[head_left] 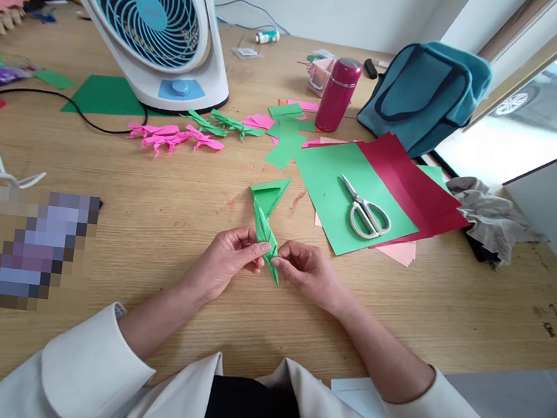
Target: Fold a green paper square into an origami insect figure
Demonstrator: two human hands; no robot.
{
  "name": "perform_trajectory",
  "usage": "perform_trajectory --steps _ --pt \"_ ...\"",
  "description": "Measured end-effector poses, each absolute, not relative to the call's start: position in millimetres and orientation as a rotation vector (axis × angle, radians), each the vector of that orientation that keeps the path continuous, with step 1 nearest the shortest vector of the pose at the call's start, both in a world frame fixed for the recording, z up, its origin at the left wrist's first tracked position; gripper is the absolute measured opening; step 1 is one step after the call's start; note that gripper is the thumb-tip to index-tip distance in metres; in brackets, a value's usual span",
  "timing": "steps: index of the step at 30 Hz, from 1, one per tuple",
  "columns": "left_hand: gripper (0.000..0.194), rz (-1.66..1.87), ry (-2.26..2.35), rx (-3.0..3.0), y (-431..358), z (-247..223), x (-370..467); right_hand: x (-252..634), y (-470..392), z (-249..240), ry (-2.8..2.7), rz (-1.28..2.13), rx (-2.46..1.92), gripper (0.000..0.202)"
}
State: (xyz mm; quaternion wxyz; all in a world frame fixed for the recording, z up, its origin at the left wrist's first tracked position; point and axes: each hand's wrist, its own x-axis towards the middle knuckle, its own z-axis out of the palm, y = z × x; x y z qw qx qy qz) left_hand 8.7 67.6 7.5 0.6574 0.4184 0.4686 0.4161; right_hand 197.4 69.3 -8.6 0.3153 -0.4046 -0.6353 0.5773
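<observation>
A green folded paper figure (267,224), long and narrow with a wide triangular flap at its far end, is held just above the table between both hands. My left hand (227,257) pinches its middle, thumb on top. On the other side my right hand (310,273) grips the lower part between thumb and bent fingers, close to the pointed tip. Beyond the hands lie pink folded paper figures (173,137) and green folded paper figures (225,124). White-handled scissors (369,216) rest on a green paper sheet (342,206) to the right.
A fan (182,87) stands at the back left. Red paper (407,183) lies partly under the green sheet. Behind are a magenta bottle (338,95), a pink basket (320,74) and a teal bag (422,94). A blurred, phone-like object (37,245) lies left; a black cable (78,116) crosses the table.
</observation>
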Motion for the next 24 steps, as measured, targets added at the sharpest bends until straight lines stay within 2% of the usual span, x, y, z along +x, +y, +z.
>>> perform_trajectory --steps 5,12,24 --pt "0.032 0.958 1.064 0.993 67.7 7.4 7.7 194.0 66.1 -3.4 -1.771 1.398 -1.114 0.030" --pt "0.025 0.907 1.057 1.223 68.0 5.1 6.0 192.5 64.2 -4.9 -1.812 1.398 -1.083 0.030" --pt "0.021 0.785 1.162 1.400 58.7 4.1 7.7 195.0 82.5 -9.3 -1.182 1.654 -0.994 0.044"
